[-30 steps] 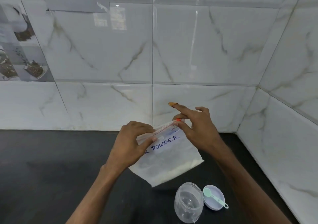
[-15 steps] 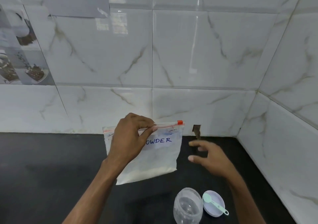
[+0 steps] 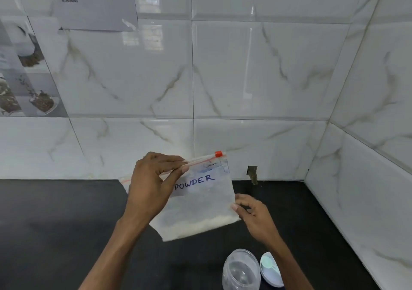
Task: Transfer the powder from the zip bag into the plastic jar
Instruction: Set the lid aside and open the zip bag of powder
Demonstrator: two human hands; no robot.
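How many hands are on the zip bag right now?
2. The left hand pinches the top seal of the zip bag; the right hand holds its right edge, lower down.

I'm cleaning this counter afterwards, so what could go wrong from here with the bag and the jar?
1. The zip bag is wider than the mouth of the plastic jar, so tipped powder may spill onto the black counter.
2. The jar stands close beside the right forearm, which might knock it.
3. The left hand only pinches the bag's top edge; it could slip.
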